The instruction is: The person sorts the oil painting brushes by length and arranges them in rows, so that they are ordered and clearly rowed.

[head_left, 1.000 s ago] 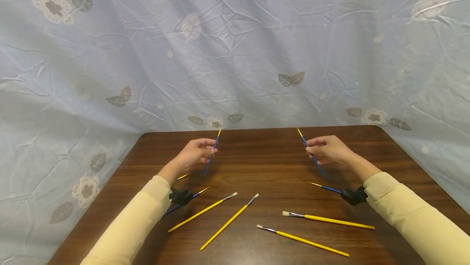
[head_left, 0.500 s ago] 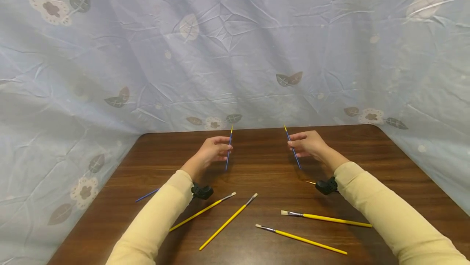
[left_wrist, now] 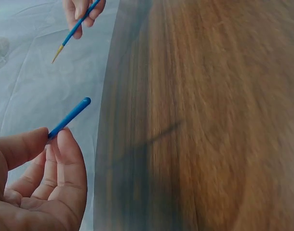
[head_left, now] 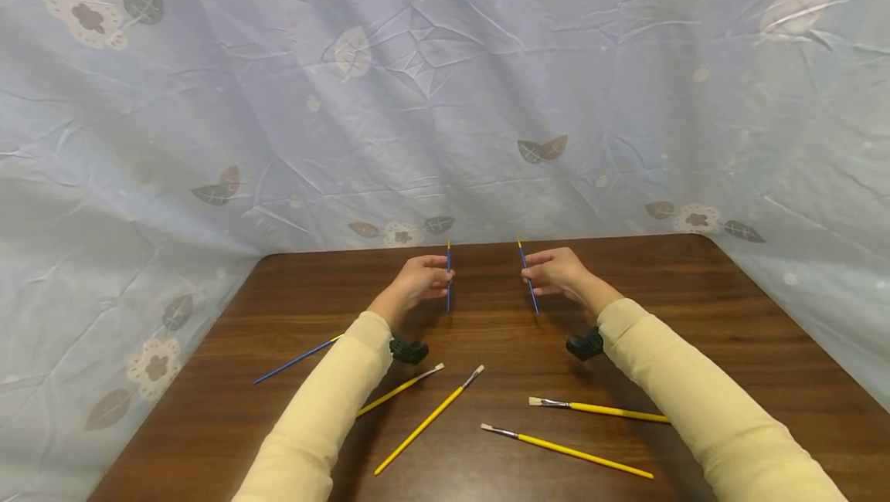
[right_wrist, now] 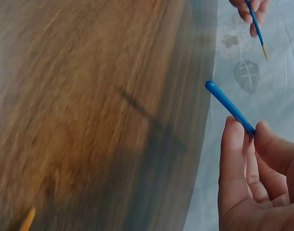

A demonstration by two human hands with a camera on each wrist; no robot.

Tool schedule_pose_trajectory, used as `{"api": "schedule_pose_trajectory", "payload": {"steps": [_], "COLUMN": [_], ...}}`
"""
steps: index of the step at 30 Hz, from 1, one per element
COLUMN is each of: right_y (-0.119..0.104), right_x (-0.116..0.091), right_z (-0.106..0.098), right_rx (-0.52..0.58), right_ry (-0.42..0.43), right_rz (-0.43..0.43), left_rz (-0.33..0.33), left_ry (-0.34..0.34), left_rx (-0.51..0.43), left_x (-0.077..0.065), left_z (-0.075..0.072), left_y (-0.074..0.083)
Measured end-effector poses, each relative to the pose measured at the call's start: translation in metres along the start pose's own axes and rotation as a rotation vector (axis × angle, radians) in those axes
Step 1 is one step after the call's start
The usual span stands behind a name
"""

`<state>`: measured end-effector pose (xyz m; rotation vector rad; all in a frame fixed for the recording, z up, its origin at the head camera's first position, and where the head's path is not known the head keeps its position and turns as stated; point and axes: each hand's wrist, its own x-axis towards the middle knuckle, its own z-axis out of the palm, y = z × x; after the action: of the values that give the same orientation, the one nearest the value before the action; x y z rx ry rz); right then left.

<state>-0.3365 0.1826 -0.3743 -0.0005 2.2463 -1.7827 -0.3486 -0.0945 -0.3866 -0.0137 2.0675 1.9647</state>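
Near the table's far edge, my left hand (head_left: 422, 282) pinches a thin blue paintbrush (head_left: 448, 297) between thumb and fingers, its yellow tip pointing up and away. Opposite it, my right hand (head_left: 555, 272) pinches a second blue paintbrush (head_left: 534, 301), leaning slightly with its tip up and to the left. A gap separates the two brushes. In the left wrist view the rounded blue handle end (left_wrist: 72, 115) sticks out past the fingertips. The right wrist view likewise shows the other blue handle (right_wrist: 229, 103) rising from the thumb and finger pinch. Both brushes are held above the table.
On the brown wooden table (head_left: 487, 347) lie yellow paintbrushes: one (head_left: 427, 421) at centre, one (head_left: 399, 390) partly under the left sleeve, and two at right (head_left: 570, 452), one partly covered by the right sleeve. A blue paintbrush (head_left: 295, 361) lies at left. A patterned cloth (head_left: 445, 100) hangs behind.
Both hands have moved toward each other with their blue paintbrushes, which now stand nearer to parallel. The arms now cover some brushes on the table and uncover part of a blue one at left.
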Motion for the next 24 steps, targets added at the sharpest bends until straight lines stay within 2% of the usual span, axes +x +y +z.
{"api": "schedule_pose_trajectory", "payload": {"steps": [8, 13, 18, 24], "right_y": [-0.005, -0.006, -0.003, 0.002], "right_x": [0.017, 0.025, 0.031, 0.04], "right_z": [0.011, 0.015, 0.019, 0.025], "right_rx": [0.029, 0.058, 0.073, 0.1], "right_ry": [-0.011, 0.02, 0.058, 0.09], "right_rz": [0.029, 0.033, 0.055, 0.07], "left_rz": [-0.026, -0.003, 0.038, 0.048], "left_ry": [-0.029, -0.037, -0.018, 0.019], "left_rx": [-0.009, 0.009, 0.039, 0.057], "left_x": [0.014, 0.025, 0.034, 0.041], "left_z": [0.009, 0.018, 0.029, 0.038], "left_y": [0.0, 0.0, -0.005, -0.01]}}
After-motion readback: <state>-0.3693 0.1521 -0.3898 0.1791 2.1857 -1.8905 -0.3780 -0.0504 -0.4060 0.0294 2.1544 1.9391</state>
